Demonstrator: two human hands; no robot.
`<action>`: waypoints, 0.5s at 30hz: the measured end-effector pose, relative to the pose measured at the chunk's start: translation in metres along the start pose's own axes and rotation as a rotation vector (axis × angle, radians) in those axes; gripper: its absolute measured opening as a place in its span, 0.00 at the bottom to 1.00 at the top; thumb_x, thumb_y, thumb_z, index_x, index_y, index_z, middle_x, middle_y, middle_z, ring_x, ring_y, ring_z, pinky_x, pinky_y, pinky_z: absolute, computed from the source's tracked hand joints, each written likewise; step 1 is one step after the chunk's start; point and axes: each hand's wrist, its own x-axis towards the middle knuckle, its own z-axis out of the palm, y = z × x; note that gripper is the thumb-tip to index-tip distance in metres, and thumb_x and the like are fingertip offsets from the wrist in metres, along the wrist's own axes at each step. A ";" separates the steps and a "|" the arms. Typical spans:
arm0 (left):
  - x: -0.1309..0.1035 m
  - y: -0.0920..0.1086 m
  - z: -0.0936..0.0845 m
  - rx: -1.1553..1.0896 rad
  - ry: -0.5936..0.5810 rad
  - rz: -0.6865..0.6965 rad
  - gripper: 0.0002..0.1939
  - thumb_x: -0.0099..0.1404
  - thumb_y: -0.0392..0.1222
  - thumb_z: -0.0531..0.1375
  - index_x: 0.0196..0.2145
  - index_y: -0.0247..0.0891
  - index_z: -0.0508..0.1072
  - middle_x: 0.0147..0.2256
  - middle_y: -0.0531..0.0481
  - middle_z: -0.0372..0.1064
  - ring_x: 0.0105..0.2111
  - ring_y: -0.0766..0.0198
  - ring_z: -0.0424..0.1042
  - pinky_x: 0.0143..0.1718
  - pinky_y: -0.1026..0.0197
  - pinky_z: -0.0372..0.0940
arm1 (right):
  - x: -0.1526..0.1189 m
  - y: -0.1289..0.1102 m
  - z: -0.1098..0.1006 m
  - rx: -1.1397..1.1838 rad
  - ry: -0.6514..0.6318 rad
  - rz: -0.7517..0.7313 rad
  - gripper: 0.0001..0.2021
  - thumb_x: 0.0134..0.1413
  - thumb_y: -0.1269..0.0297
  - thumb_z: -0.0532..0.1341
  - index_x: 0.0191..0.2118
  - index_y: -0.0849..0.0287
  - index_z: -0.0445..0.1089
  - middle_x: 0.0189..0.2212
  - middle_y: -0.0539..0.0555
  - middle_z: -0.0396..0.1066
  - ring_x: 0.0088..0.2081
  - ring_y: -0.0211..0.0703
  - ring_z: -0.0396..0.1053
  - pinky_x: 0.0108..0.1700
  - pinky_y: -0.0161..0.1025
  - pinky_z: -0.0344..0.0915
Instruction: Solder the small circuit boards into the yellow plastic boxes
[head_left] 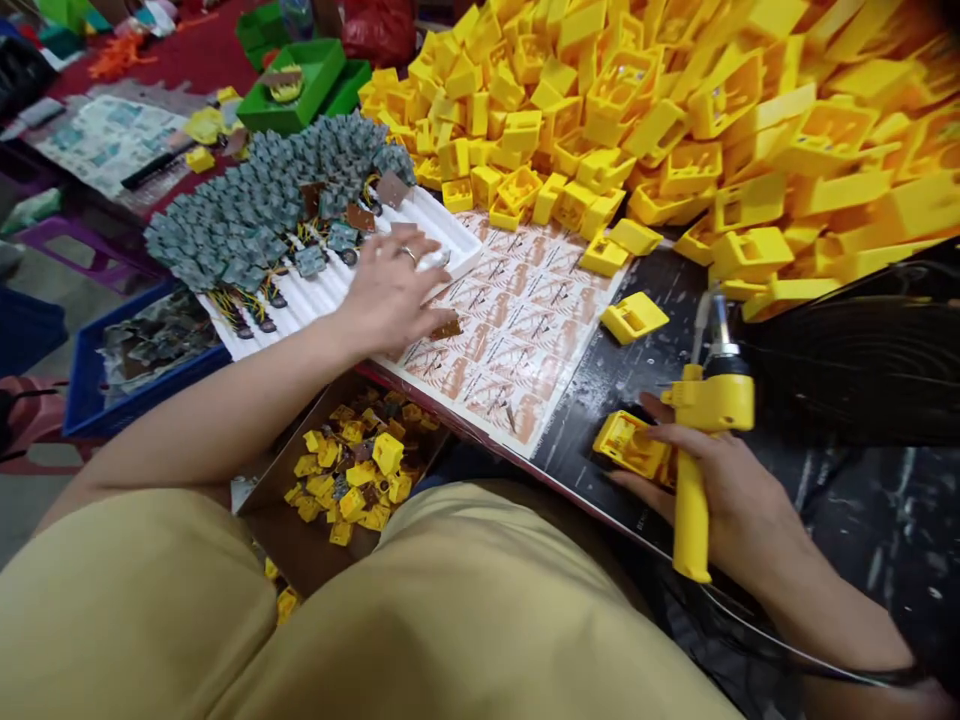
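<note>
My left hand (394, 290) reaches over the near edge of a white ribbed foam tray (457, 235), fingers spread. A small brown piece (446, 328) is at my thumb tip; whether I grip it I cannot tell. Grey wired modules (255, 200) crowd the tray to the left. At the table's front edge, my right hand (731, 490) has its fingers around an open yellow plastic case (630, 445). A yellow pistol-shaped tool (709, 400) with a metal tip sits in the same hand, tip pointing away. Another yellow case (634, 317) lies just beyond.
A large heap of yellow cases (570, 110) fills the back right. Printed sheet (517, 330) covers the table's middle. Below the edge stands a cardboard box (285, 530) with yellow parts. At left are a blue crate (94, 375) and purple stool (82, 250); green trays (315, 80) are behind.
</note>
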 end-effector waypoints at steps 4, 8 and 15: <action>0.014 -0.016 0.023 -0.076 -0.065 0.016 0.10 0.64 0.45 0.57 0.32 0.38 0.77 0.58 0.43 0.67 0.63 0.46 0.56 0.64 0.37 0.44 | 0.004 -0.007 -0.003 -0.070 -0.012 -0.073 0.20 0.53 0.70 0.67 0.49 0.52 0.63 0.46 0.56 0.75 0.35 0.47 0.76 0.37 0.40 0.73; 0.022 -0.026 0.002 -0.669 0.179 -0.067 0.15 0.64 0.53 0.58 0.33 0.37 0.72 0.51 0.45 0.73 0.46 0.59 0.71 0.49 0.52 0.66 | 0.002 -0.010 -0.005 -0.100 0.018 -0.045 0.20 0.56 0.65 0.67 0.51 0.56 0.61 0.46 0.60 0.74 0.40 0.50 0.76 0.37 0.42 0.74; 0.086 0.028 -0.029 -1.337 0.234 0.100 0.05 0.61 0.40 0.63 0.28 0.41 0.70 0.25 0.56 0.66 0.24 0.71 0.67 0.26 0.64 0.63 | 0.023 -0.014 0.010 -0.095 0.064 -0.060 0.17 0.60 0.62 0.63 0.52 0.59 0.62 0.40 0.57 0.74 0.40 0.48 0.75 0.38 0.42 0.74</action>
